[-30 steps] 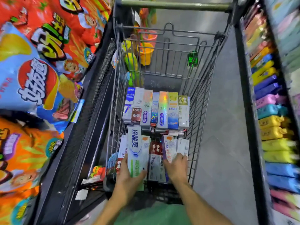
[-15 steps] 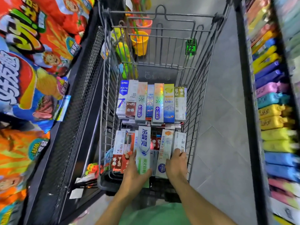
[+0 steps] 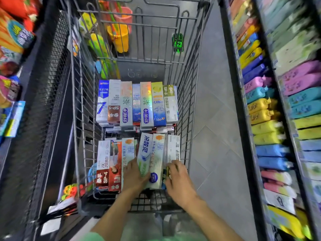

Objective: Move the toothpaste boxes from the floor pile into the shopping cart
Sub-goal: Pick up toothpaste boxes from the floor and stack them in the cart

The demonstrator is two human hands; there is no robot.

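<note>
Both hands are down in the shopping cart (image 3: 194, 94), settling the near row of toothpaste boxes (image 3: 151, 159) — the left hand (image 3: 134, 176) grips a white-and-green box (image 3: 145, 155), the right hand (image 3: 178, 180) presses loose fingers against its neighbour. The placing step looks nearly done; next comes letting go and reaching back for the floor pile, which is out of view.

Wire shopping cart (image 3: 188, 94) holds two rows of toothpaste boxes (image 3: 137, 103)

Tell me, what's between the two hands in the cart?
In the head view, two toothpaste boxes lie side by side between the left hand and right hand: a white-and-green box and a pale box.
</note>
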